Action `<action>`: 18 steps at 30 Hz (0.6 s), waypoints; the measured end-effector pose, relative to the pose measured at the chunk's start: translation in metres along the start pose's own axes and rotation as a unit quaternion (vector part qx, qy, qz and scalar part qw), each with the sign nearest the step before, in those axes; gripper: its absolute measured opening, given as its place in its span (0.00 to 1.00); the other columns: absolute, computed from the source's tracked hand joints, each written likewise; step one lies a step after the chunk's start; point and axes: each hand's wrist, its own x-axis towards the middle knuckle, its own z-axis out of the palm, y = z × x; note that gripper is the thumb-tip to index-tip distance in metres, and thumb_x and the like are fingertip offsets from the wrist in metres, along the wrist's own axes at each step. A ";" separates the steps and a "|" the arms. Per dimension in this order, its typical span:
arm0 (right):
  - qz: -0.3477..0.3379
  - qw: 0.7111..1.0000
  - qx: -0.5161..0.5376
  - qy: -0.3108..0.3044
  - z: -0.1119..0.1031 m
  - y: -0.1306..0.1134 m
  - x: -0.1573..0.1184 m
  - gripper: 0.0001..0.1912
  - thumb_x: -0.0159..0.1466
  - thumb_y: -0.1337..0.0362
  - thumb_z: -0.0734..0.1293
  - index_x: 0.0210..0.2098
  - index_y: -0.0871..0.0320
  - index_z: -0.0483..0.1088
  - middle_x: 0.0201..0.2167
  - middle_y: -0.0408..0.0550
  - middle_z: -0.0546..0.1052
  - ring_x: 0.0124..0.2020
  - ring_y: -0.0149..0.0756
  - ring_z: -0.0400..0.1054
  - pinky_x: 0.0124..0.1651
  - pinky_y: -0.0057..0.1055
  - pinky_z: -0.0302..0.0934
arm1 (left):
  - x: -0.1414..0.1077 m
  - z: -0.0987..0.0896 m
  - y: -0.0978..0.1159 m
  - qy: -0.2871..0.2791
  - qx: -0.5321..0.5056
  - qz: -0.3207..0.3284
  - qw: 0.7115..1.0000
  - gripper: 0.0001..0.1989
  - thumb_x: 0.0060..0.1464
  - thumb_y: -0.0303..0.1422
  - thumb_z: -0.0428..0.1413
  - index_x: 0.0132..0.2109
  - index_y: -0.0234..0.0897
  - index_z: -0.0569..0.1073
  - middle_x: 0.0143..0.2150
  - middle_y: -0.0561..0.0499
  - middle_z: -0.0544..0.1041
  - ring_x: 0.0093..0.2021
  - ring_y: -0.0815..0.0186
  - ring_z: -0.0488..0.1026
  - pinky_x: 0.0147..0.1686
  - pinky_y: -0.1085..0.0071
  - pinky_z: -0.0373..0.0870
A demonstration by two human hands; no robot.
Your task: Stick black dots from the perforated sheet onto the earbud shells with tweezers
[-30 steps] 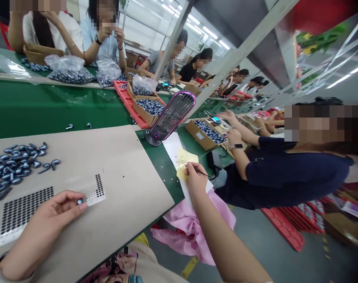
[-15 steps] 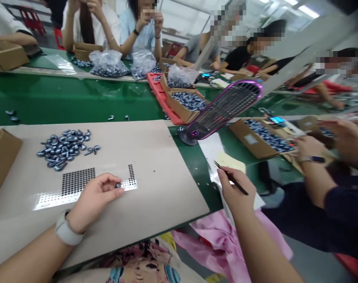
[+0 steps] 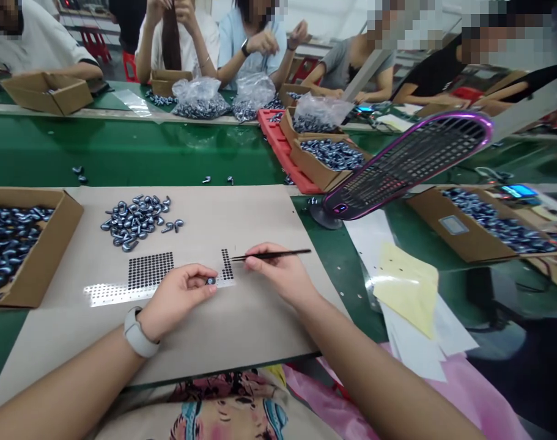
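Observation:
Between the thumb and fingers of my left hand [image 3: 180,296] is a small dark earbud [image 3: 211,281], with only its round end showing. This hand rests over a clear sheet of black round stickers [image 3: 150,271], covering its middle. My right hand [image 3: 278,269] is closed on black tweezers [image 3: 278,253]. The tweezer tips point left, at the short column of dots on the sheet's right end; I cannot tell whether they touch it. Behind the sheet lies a loose pile of shiny blue-grey earbuds [image 3: 136,220], all on a beige board [image 3: 260,324].
A cardboard box of earbuds [image 3: 53,256] stands at the left, another box [image 3: 471,226] at the right. A purple-rimmed fan [image 3: 411,162] leans over the green table. Papers and a yellow sheet [image 3: 409,287] lie right of the board. A red tray [image 3: 282,153] sits farther back; several people work opposite.
My right hand has come left with the tweezers, from above the papers to the sticker sheet. My left hand keeps the earbud. The view has turned left; the neighbour's hands are out of sight.

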 end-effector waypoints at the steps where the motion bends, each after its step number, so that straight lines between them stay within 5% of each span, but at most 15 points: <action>1: 0.014 1.000 0.008 -0.020 0.001 0.001 0.008 0.19 0.49 0.49 0.77 0.30 0.57 0.75 0.26 0.46 0.78 0.28 0.35 0.72 0.35 0.34 0.69 | 0.000 0.000 0.000 -0.004 0.014 0.004 1.000 0.15 0.42 0.34 0.63 0.40 0.34 0.77 0.29 0.52 0.77 0.30 0.68 0.71 0.32 0.72 0.66; 5: 0.067 0.993 0.039 -0.086 0.004 0.007 0.022 0.24 0.44 0.47 0.78 0.27 0.59 0.73 0.22 0.46 0.77 0.25 0.34 0.72 0.31 0.33 0.69 | 0.001 -0.003 0.012 0.033 0.096 0.062 0.993 0.10 0.47 0.31 0.61 0.40 0.36 0.77 0.35 0.49 0.80 0.36 0.64 0.76 0.38 0.69 0.71; 10: 0.087 0.989 0.068 -0.095 0.006 0.011 0.019 0.23 0.46 0.48 0.78 0.28 0.58 0.71 0.22 0.44 0.77 0.25 0.31 0.72 0.33 0.31 0.68 | 0.016 0.001 0.028 0.054 0.156 0.072 0.984 0.09 0.50 0.28 0.61 0.41 0.36 0.77 0.31 0.50 0.81 0.33 0.63 0.78 0.36 0.68 0.74; 18: 0.103 0.984 0.083 -0.117 0.005 0.009 0.019 0.21 0.46 0.50 0.79 0.26 0.58 0.72 0.22 0.42 0.76 0.25 0.29 0.70 0.33 0.29 0.65 | 0.040 0.004 0.008 0.061 0.161 0.090 0.981 0.10 0.51 0.27 0.62 0.43 0.34 0.78 0.38 0.46 0.83 0.38 0.62 0.80 0.41 0.66 0.76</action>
